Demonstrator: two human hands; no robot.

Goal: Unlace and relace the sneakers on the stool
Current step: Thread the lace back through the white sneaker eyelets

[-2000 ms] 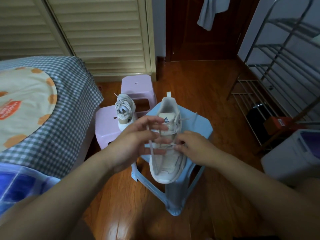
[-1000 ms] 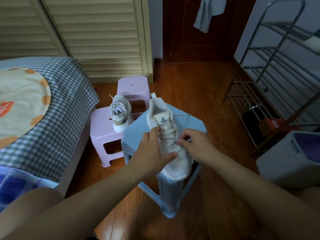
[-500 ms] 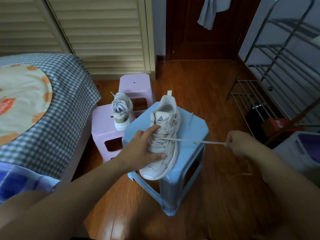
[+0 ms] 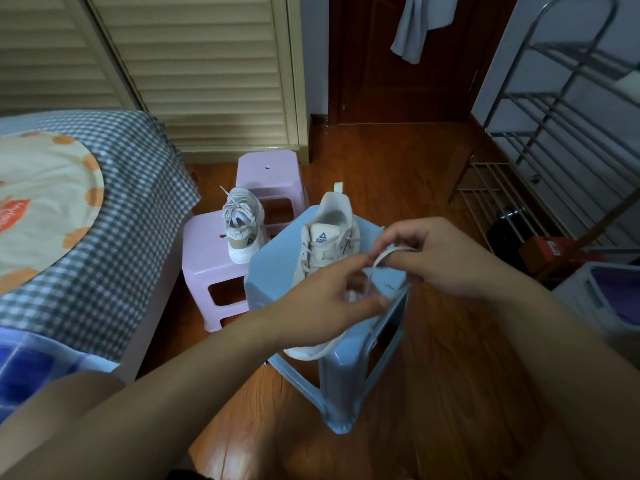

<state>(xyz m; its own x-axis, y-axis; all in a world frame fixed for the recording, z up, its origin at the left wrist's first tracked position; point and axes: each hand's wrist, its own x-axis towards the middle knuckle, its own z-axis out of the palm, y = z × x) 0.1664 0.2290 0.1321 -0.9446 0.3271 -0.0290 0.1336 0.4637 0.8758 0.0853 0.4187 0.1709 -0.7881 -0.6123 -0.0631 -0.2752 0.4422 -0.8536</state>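
Blue plastic stool (image 4: 277, 271) at frame centre carries the cream sneaker (image 4: 329, 237), heel toward 12 o'clock. We log from the head view: left hand (image 4: 322, 303) lies over the forefoot, fingers curled and pinching the lace (image 4: 391, 252); right hand (image 4: 440, 258), at 3 o'clock of the shoe, pinches a loop of the same lace just above the eyelets. Second sneaker (image 4: 242, 226) stands laced on a pink stool (image 4: 207, 265) at 9 o'clock, beside the checked bedspread (image 4: 114, 209).

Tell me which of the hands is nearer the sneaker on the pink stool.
Left. The left hand lies right of the laced sneaker; the right hand is farther right.
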